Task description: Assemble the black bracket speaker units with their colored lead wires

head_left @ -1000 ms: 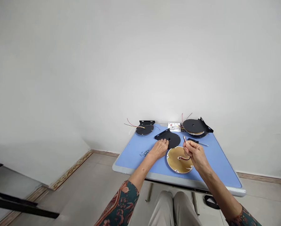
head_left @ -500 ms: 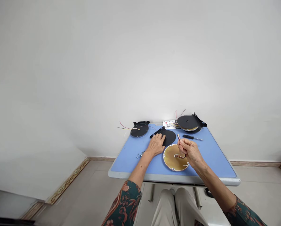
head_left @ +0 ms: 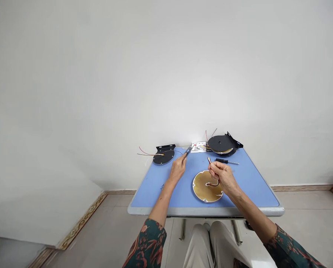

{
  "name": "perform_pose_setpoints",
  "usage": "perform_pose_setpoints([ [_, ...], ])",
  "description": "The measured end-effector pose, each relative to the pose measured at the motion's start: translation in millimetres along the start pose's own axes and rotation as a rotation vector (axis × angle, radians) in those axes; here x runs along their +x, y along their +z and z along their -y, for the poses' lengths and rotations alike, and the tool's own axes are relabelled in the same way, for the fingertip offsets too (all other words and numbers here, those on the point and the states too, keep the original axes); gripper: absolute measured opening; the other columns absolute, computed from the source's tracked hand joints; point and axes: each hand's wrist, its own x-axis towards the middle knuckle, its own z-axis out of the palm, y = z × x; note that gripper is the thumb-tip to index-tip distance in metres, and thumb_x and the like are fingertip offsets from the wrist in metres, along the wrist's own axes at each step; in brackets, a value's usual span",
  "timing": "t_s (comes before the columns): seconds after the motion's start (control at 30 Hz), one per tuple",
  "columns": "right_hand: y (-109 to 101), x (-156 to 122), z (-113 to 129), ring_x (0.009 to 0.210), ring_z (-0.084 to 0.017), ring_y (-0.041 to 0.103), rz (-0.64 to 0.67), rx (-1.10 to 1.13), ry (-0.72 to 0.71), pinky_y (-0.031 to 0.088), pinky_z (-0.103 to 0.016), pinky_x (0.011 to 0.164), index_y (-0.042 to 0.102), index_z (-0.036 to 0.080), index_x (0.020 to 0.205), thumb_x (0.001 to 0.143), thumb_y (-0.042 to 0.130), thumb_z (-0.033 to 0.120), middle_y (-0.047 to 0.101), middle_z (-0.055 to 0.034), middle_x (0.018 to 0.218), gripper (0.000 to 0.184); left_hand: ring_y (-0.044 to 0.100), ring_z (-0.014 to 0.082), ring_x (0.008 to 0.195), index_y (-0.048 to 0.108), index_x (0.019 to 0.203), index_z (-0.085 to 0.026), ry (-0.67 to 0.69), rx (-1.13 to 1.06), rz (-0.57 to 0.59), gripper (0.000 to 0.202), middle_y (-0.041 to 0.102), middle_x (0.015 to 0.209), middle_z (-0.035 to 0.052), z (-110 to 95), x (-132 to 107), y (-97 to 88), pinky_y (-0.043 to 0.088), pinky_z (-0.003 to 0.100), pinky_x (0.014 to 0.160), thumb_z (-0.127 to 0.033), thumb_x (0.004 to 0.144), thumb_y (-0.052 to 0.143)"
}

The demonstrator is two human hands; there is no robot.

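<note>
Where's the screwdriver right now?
In the head view, the screwdriver lies on the blue table, just beyond the right hand and nearer the viewer than the black bracketed disc at the back right.

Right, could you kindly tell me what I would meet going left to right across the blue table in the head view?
Black round plate with bracket and wires, left hand, gold-coloured disc, screwdriver.

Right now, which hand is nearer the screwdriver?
Right. The right hand is just in front of the screwdriver, not touching it; the left hand is well off to its left.
</note>
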Motion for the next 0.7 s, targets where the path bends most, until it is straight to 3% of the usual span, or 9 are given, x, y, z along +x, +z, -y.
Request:
perform_pose_setpoints([
  [0.1,6.4,4.1,1.8,0.052,-0.009,0.032,0.031,-0.092,-0.032,0.018,-0.028,0.052,0.064,0.017,0.067,0.074,0.074,0.055,0.047,0.0028,0.054,0.040,0.068,0.0242,0.078,0.072,0.084,-0.017,-0.204,-0.241,-0.128,0.035,0.066,0.066,0.0035,-19.4,-12.5,-17.5,0.056,0.034,0.075,-0.047,0.095,0.058],
  [0.23,23.2,7.5,3.4,0.053,-0.010,0.035,0.130,-0.260,-0.090,0.023,-0.028,0.054,0.065,0.017,0.071,0.082,0.065,0.050,0.046,0.0035,0.054,0.034,0.070,0.0262,0.089,0.072,0.104,-0.014,-0.328,-0.543,-0.190,0.045,0.073,0.080,0.0065,-49.7,-35.4,-30.1,0.057,0.036,0.081,-0.056,0.088,0.066],
  [0.33,36.6,6.1,2.2,0.054,-0.011,0.036,0.212,-0.323,-0.123,0.025,-0.028,0.054,0.069,0.017,0.086,0.086,0.060,0.045,0.043,0.0053,0.055,0.029,0.071,0.0265,0.092,0.072,0.112,-0.013,-0.387,-0.698,-0.172,0.052,0.076,0.086,0.0081,-67.5,-50.5,-34.3,0.058,0.036,0.083,-0.058,0.086,0.068],
  [0.43,45.0,2.0,-0.5,0.054,-0.011,0.033,0.244,-0.305,-0.130,0.024,-0.028,0.054,0.069,0.018,0.092,0.086,0.060,0.046,0.037,0.0067,0.056,0.030,0.072,0.0256,0.092,0.071,0.115,-0.013,-0.407,-0.766,-0.151,0.054,0.077,0.086,0.0075,-76.8,-61.7,-37.7,0.058,0.035,0.084,-0.059,0.086,0.068],
  [0.57,46.7,-3.3,-1.7,0.055,-0.010,0.031,0.239,-0.265,-0.115,0.021,-0.028,0.053,0.068,0.017,0.088,0.085,0.063,0.050,0.037,0.0062,0.057,0.034,0.073,0.0266,0.092,0.073,0.114,-0.014,-0.411,-0.760,-0.139,0.053,0.078,0.084,0.0072,-78.0,-73.2,-38.7,0.059,0.037,0.087,-0.059,0.087,0.068],
  [0.7,44.5,-6.4,1.5,0.053,-0.010,0.028,0.239,-0.234,-0.060,0.019,-0.028,0.052,0.068,0.017,0.082,0.080,0.068,0.054,0.035,0.0066,0.055,0.038,0.073,0.0280,0.100,0.072,0.119,-0.016,-0.389,-0.731,-0.133,0.054,0.079,0.094,0.0095,-77.6,-82.4,-35.2,0.058,0.041,0.094,-0.059,0.088,0.066],
])
